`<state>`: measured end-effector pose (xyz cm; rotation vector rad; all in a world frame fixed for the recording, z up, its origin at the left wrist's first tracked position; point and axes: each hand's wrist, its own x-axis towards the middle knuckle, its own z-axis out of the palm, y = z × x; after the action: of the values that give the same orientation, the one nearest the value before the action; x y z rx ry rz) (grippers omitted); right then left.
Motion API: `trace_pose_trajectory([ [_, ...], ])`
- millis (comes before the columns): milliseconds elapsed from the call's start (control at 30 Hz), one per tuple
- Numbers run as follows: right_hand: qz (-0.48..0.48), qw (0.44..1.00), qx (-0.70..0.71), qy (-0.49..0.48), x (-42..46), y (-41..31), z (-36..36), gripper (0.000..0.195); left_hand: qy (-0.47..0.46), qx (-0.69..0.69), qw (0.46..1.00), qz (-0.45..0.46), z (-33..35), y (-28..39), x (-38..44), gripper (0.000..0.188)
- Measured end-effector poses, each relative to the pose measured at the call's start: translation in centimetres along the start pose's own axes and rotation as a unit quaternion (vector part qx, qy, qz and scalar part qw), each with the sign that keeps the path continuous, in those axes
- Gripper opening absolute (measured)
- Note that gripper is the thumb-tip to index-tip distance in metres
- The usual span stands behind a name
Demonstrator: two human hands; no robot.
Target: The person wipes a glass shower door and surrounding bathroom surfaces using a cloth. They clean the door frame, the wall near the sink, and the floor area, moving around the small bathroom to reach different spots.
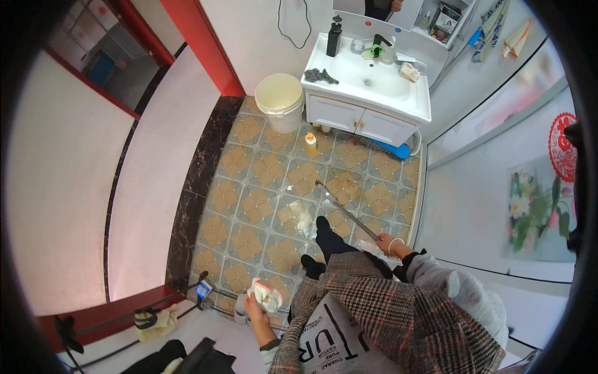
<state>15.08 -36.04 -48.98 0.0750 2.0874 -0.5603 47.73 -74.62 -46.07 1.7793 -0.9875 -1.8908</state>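
My right hand [388, 245], with a white bracelet at the wrist, grips the end of a long grey stick [348, 214]. The stick slants down and away to the tiled floor [256, 203], where its small dark tip ends near a brown-stained tile [344, 185]. In my left hand [256, 311] is a crumpled white piece of cloth or plastic [266, 295] with a reddish edge; its exact kind cannot be made out. My dark shoes [322, 223] stand on the floor between the two hands.
Ahead stands a white washbasin cabinet [362, 117], with a white bucket [280, 103] to its left. An orange-capped bottle [310, 142] stands on the floor. Blue slippers or a blue tool [395, 148] lie under the cabinet. A glass partition [467, 201] bounds the right; a metal rack [224, 293] is lower left.
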Motion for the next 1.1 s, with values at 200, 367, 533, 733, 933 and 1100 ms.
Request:
trace_pose_trajectory([
  [200, 0.034, 0.996, 0.000, -0.082, 4.8, -4.4, -5.4, 0.030, -0.137, -0.030, 0.990, 0.023, 8.2, 6.9, 5.5, 0.028],
  [367, 0.007, 0.993, 0.056, -0.102, 9.9, -10.4, -7.1, 0.026, -0.097, -0.090, 0.991, -0.020, 10.7, 9.8, 8.0, 0.030],
  [533, -0.026, 0.975, 0.127, -0.182, 16.0, -21.1, -6.1, 0.012, -0.119, -0.189, 0.974, -0.045, 7.4, 9.2, 12.2, 0.044],
  [733, 0.021, 0.953, 0.208, -0.217, 22.0, -37.1, -4.7, 0.014, -0.035, -0.322, 0.940, -0.109, 5.7, 11.7, 15.5, 0.036],
  [933, -0.006, 0.943, 0.244, -0.226, 26.7, -50.4, -4.3, 0.009, 0.018, -0.280, 0.948, -0.148, 3.8, 16.1, 25.5, 0.035],
  [1100, -0.011, 0.966, 0.204, -0.158, 28.9, -58.8, -4.9, 0.012, 0.040, -0.280, 0.953, -0.105, 4.3, 23.9, 33.2, 0.034],
])
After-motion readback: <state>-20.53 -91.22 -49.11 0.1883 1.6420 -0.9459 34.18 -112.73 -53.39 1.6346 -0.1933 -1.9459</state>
